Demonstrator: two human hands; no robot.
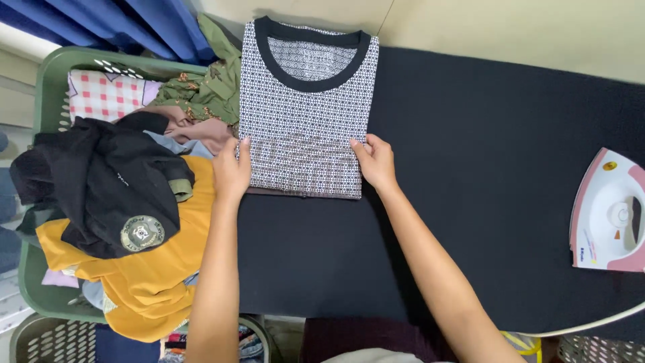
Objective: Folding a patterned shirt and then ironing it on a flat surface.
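Note:
A folded shirt point(306, 101) with a fine black-and-white pattern and a black round collar lies on the black ironing surface point(484, 168), collar pointing away from me. My left hand point(232, 171) grips its lower left edge. My right hand point(376, 161) grips its lower right edge. Both hands pinch the fabric near the bottom fold, thumbs on top.
A pink and white iron point(608, 212) rests at the right end of the surface. A green laundry basket point(47, 94) at the left overflows with clothes: black garment point(107, 185), mustard cloth point(154, 275), green patterned fabric point(205, 91), checked cloth point(104, 94). Blue curtain point(121, 20) hangs behind.

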